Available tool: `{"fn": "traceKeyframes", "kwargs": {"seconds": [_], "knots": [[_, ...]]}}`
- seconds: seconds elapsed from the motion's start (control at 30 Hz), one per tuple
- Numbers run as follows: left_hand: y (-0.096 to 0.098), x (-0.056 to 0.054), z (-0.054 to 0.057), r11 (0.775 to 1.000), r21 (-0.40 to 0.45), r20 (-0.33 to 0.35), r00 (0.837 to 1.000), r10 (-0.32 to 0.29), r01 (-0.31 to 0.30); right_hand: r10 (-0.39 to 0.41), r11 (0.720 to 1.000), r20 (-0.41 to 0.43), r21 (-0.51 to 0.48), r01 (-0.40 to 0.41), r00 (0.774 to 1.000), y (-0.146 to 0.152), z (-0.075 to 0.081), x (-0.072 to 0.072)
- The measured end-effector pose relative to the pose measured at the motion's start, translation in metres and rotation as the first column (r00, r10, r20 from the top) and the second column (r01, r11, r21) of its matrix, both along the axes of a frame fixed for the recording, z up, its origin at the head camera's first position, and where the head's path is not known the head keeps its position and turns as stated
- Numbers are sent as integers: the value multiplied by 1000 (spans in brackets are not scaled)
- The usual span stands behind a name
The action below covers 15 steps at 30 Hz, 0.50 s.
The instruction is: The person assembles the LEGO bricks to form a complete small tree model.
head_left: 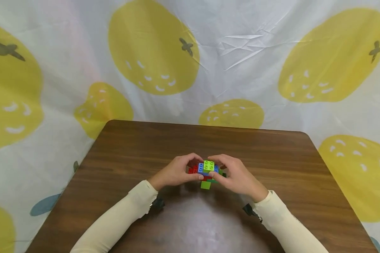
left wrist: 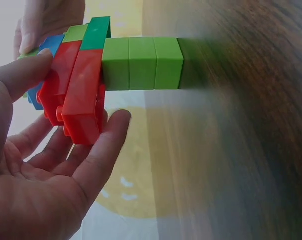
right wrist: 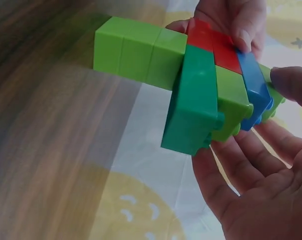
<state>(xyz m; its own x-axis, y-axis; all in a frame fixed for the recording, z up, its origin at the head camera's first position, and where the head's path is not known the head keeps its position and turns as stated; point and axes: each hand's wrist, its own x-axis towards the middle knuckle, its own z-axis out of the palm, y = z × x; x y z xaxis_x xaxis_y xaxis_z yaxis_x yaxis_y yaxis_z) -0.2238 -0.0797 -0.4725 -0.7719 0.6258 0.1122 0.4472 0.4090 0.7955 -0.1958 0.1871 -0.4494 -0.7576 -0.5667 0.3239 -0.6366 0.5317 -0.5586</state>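
Both hands hold one toy-brick model between them. A light green brick tops it, on a blue brick. Lower come wider layers, with red bricks on the left side and light and dark green bricks on the right. Three stacked light green bricks form a narrow stem under them, its lower end at the table. My left hand pinches the left side, thumb in front at the blue layer and fingers behind. The right hand has its thumb against the top light green brick and fingers behind the model.
The brown wooden table extends around the hands, its far edge near a white cloth printed with yellow fruit. Dark wrist devices sit under both light sleeves.
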Motion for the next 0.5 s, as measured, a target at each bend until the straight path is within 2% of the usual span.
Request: {"fn": "traceKeyframes", "kwargs": {"seconds": [0.27,0.5], "knots": [[-7,2,-4,1000,22,-10,1000,16,-16,-11,999,24,-46,12,1000,12,-8,4],[-14,6,-7,1000,7,-16,1000,21,-21,-22,1000,37,-21,23,999,17,-15,8]]}}
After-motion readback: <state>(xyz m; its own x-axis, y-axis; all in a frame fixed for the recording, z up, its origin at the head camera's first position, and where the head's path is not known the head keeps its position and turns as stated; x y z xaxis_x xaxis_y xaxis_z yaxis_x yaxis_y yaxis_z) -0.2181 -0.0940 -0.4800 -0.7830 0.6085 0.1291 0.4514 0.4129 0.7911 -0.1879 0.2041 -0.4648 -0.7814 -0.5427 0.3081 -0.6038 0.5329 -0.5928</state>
